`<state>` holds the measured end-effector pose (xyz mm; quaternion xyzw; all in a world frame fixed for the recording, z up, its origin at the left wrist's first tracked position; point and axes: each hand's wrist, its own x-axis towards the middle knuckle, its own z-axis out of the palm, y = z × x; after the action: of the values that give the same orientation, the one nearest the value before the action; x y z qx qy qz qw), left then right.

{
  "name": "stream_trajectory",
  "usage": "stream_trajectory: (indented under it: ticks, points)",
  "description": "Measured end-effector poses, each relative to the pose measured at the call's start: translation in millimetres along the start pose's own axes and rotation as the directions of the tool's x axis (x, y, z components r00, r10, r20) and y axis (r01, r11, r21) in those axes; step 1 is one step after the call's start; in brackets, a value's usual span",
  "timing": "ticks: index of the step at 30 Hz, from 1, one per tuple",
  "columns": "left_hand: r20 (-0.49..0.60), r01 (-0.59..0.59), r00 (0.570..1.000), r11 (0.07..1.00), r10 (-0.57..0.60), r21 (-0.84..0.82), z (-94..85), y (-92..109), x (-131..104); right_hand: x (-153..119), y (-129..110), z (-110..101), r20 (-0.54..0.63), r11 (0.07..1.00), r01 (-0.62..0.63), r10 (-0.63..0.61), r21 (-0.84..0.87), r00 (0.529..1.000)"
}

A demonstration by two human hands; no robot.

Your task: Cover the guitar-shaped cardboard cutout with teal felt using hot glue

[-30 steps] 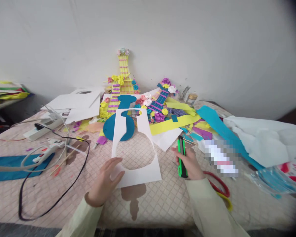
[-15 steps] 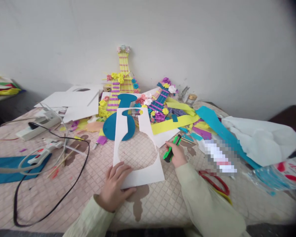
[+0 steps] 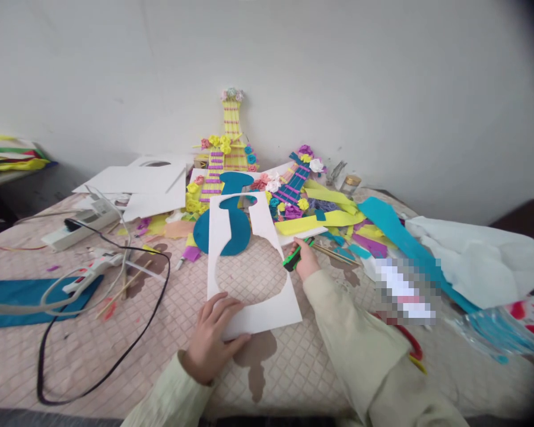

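Observation:
A white board with a large vase-shaped opening lies on the quilted cloth. My left hand rests on its lower left corner, fingers spread over the edge. In my right hand is a green and black cutter, held at the board's right edge beside the round part of the opening. Whether its blade touches the board cannot be made out. A blue vase-shaped piece lies behind the board, partly covered by it and partly seen through the opening.
Decorated yellow and blue pieces with paper flowers are at the back. White boards, a power strip and a looped black cable are left. Blue cloth, crumpled white material and red-handled scissors are right.
My right hand has moved left with the cutter, from beside the board to its right edge. My left hand stays on the board. The whole view has shifted slightly.

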<state>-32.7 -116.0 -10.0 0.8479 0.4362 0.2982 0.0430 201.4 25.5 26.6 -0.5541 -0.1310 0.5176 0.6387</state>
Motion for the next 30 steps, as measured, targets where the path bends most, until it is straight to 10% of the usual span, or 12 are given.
stream_trajectory:
  ticks: [6,21,30]
  points:
    - [-0.117,-0.034,0.993,0.998,0.028,-0.046,-7.6,3,0,-17,-22,-17,-0.077,0.998,-0.06,0.057,-0.026,0.995]
    - [-0.365,-0.122,0.931,0.914,-0.03,-0.386,-19.9,2,-4,-129,-67,-148,0.043,0.883,-0.173,0.213,-0.436,0.976]
    - [-0.25,-0.042,0.968,0.977,-0.012,-0.211,-37.6,24,-1,-120,-35,-118,0.365,0.774,0.063,0.224,-0.63,0.904]
